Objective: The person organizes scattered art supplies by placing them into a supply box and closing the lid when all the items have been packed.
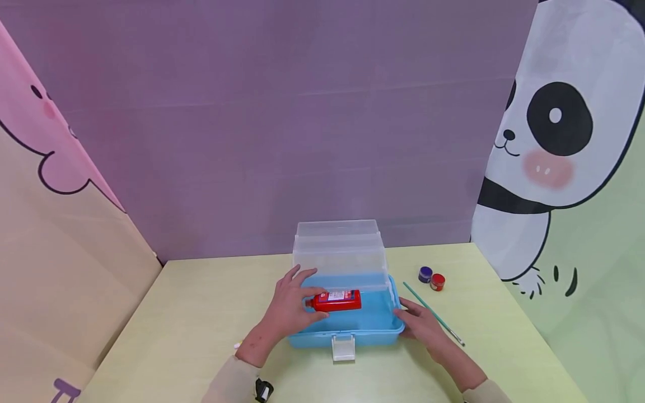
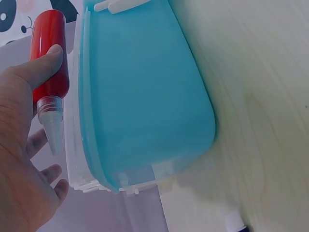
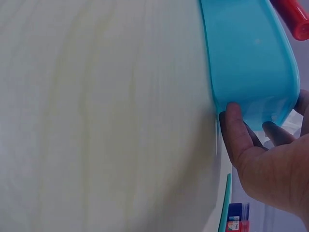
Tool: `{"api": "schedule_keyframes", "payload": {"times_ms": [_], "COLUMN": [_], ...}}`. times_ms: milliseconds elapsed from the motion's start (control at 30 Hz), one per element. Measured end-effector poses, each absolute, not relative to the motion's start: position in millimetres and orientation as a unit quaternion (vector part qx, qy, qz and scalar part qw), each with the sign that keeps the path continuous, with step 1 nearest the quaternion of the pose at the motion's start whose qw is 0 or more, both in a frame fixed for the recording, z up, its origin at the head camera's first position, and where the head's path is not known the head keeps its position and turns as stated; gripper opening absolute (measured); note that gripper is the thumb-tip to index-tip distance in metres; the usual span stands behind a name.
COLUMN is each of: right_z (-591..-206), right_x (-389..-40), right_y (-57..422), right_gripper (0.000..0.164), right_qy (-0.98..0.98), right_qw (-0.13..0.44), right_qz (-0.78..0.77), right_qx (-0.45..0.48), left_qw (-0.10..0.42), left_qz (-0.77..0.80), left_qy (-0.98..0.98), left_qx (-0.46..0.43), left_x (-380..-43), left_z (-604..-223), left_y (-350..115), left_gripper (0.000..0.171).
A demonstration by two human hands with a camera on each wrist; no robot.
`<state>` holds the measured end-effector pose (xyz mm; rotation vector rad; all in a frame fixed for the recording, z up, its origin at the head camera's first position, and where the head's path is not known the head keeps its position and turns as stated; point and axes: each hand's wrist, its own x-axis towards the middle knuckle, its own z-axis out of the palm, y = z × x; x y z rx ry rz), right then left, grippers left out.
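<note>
A light-blue plastic box point(image 1: 370, 310) with a clear lid point(image 1: 337, 252) stands on the table, its lid raised at the back. Over the box, my left hand point(image 1: 292, 305) pinches a red squeeze bottle point(image 1: 337, 300) between thumb and fingers. The bottle lies sideways, and the left wrist view shows its clear pointed nozzle point(image 2: 50, 125) near the palm. At the box's right end, my right hand point(image 1: 420, 324) holds the wall, thumb at the rim and fingers outside. The right wrist view shows those fingers point(image 3: 236, 128) against the box's end. A white latch point(image 1: 344, 348) hangs at the front.
Right of the box, a thin teal paintbrush point(image 1: 433, 312) lies slanted on the table point(image 1: 201, 313). Behind it stand a purple-lidded jar point(image 1: 425, 274) and a red-lidded jar point(image 1: 437, 282). A small white-tipped object point(image 2: 235, 222) lies left of the box. A purple backdrop point(image 1: 302, 140) rises behind.
</note>
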<state>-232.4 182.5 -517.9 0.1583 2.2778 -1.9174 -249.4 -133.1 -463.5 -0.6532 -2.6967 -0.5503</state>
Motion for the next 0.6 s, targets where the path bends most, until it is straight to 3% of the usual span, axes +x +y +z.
{"api": "schedule_keyframes", "payload": {"times_ms": [600], "right_z": [-519.4], "right_x": [-234.8], "right_y": [182.9], "right_gripper": [0.054], "right_qy": [0.766], "right_qw": [0.077], "right_qz": [-0.635], "right_qx": [0.059], "left_qw": [0.147], "left_qz": [-0.214], "left_qy": [-0.942], "left_qx": [-0.214], "left_x": [-249.3], "left_z": [-459.2], "left_y": [-130.3], "left_gripper": [0.057]}}
